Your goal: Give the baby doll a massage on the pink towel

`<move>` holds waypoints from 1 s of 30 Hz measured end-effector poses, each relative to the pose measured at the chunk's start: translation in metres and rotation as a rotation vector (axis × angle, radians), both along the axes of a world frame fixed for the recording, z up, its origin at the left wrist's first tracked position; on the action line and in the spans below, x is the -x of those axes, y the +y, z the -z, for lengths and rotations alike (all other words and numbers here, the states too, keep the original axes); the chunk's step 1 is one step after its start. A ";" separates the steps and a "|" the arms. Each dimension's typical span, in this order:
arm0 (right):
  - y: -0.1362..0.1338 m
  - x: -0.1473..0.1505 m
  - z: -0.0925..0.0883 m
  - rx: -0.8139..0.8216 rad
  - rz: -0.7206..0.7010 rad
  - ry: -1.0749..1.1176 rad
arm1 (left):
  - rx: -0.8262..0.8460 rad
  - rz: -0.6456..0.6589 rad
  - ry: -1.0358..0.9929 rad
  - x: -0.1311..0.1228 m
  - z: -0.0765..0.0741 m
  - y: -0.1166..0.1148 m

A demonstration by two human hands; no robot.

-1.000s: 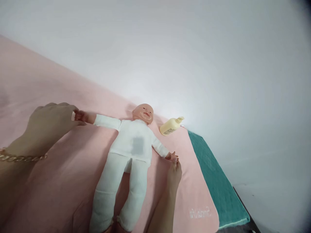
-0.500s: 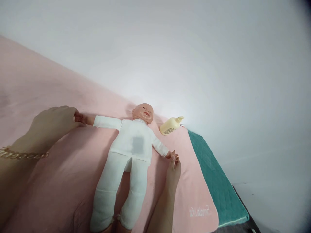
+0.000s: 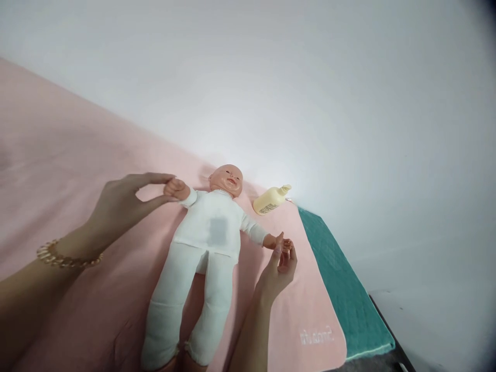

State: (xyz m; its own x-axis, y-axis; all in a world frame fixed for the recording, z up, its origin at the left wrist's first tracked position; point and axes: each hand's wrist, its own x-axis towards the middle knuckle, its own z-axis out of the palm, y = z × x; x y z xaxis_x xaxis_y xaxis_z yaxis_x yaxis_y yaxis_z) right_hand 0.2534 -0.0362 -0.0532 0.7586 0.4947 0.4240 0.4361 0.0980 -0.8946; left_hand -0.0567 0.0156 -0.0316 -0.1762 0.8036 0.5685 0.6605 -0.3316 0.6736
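A baby doll with a white cloth body lies on its back on a pink towel, head toward the wall. My left hand, a beaded bracelet at its wrist, pinches the doll's hand on the left between thumb and fingers; that doll arm is bent up close to the shoulder. On the other side, my right hand holds the doll's other hand between thumb and fingers, with that arm stretched outward. A grey square patch marks the doll's belly.
Beside the doll's head a pale yellow pump bottle rests near the wall. Under the pink towel a green padded cloth shows at the right. A dark edge lies beyond it.
My left hand has moved right and inward with the doll's hand, folding that outstretched arm toward the shoulder. My right hand has shifted slightly, still at the doll's other hand.
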 end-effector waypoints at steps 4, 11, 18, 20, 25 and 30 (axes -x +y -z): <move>0.000 0.007 0.006 -0.149 -0.098 -0.296 | -0.191 0.191 -0.004 -0.025 0.004 -0.006; 0.000 0.020 0.001 -0.246 -0.481 -0.855 | -0.363 0.558 0.313 -0.048 0.031 0.001; 0.001 0.037 -0.007 -0.237 -0.622 -0.915 | -0.300 0.588 0.325 -0.058 0.037 -0.002; 0.001 0.038 -0.007 -0.235 -0.640 -0.921 | -0.284 0.594 0.351 -0.057 0.035 -0.003; 0.001 0.040 -0.008 -0.220 -0.659 -0.922 | -0.267 0.603 0.370 -0.057 0.034 -0.003; 0.002 0.036 -0.005 -0.240 -0.640 -0.871 | -0.312 0.590 0.341 -0.058 0.037 -0.003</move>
